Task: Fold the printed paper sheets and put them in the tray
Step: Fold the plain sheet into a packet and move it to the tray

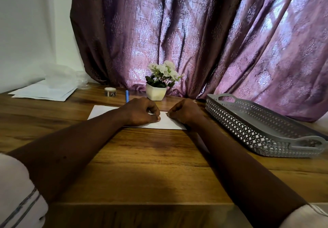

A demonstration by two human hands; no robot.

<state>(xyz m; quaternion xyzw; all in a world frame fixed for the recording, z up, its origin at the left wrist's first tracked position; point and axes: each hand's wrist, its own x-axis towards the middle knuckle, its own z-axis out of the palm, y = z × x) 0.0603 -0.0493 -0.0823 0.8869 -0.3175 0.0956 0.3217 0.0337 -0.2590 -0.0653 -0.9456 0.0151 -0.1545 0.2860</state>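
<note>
Two hands meet at the middle of a white paper sheet lying flat on the wooden bench, seen from the head camera. The left hand is curled knuckles-up, its thumb and forefinger pinching the sheet near its centre. The right hand is curled the same way, its fingertips nipping the paper just beside the left thumb (the two hands are close, though whether they touch cannot be told). Both forearms are bare and reach forward from the near edge of the bench, converging on the sheet; pale sleeves show at the lower corners.

Any print on the sheet is not legible from here. A small tape roll behind the left hand bears a dark mark on its side, too small to read.

The grey perforated tray sits to the right of the sheet, near the right forearm, angled across the bench with a handle at each end. More sheets lie in a loose stack at the far left, partly under crumpled clear plastic. A blue pen lies just beyond the left hand, and a white pot of pale flowers stands behind both hands against a purple patterned curtain.
</note>
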